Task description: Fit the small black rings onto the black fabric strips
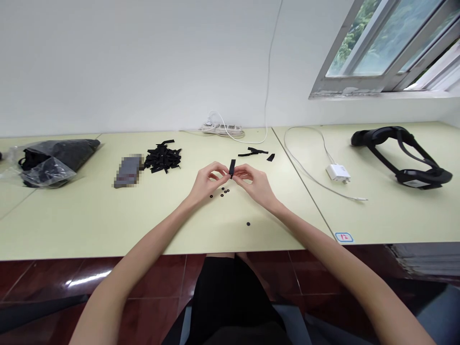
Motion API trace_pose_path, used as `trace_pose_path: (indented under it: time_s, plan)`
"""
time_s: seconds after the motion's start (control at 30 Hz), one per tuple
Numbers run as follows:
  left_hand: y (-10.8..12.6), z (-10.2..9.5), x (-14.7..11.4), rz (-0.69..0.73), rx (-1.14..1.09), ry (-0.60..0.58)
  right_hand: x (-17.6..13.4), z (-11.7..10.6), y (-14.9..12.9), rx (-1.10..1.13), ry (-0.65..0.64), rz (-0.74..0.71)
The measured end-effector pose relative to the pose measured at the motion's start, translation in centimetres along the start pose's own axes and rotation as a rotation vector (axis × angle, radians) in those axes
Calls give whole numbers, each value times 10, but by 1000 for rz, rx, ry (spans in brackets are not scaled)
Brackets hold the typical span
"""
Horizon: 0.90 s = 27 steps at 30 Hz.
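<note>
A short black fabric strip [232, 166] stands up between my two hands over the middle of the table. The fingertips of my left hand [210, 179] pinch its lower end from the left. From the other side, my right hand [253, 181] closes its thumb and fingers on the same end. Whatever small part sits between the fingertips is hidden. Just below my hands lie several small black rings [225, 191], and one more small black disc [248, 224] lies nearer the table's front edge.
Left of my hands are a pile of black strips [162, 158], a blurred grey object [128, 171] and a plastic bag [53, 163]. Loose strips [253, 151] lie behind my right hand. A power strip [223, 129], white charger [338, 173] with cable and black headset [402, 158] are further off.
</note>
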<state>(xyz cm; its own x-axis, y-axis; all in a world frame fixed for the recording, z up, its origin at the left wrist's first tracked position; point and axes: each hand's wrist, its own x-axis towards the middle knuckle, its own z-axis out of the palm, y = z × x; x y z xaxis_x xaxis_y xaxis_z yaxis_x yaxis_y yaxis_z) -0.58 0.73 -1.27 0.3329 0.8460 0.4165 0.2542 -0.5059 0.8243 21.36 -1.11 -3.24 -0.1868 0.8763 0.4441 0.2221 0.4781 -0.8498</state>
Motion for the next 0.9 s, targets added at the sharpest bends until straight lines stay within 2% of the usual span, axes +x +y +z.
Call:
trace_pose_path:
  time_s: [0.13,0.2,0.3,0.43,0.53,0.6,0.73,0.9]
  plan:
    - [-7,-4,3,-6,38,77,-4,2,8,-308,-244,-41]
    - [-12,-7,4,66,106,109,-7,5,9,-418,-320,-92]
    - [-19,-14,5,360,365,145,-8,7,9,-459,-337,-120]
    - [-20,-22,3,823,730,98,-5,10,12,-453,-335,-89]
    - [-12,-22,1,1001,795,93,-2,10,15,-431,-386,-122]
    - [-4,-19,0,1067,812,83,-2,10,16,-428,-408,-155]
    - [9,-15,-2,1130,820,89,-2,9,15,-403,-371,-151]
    - [8,-14,0,1127,797,125,-2,8,12,-373,-436,-186]
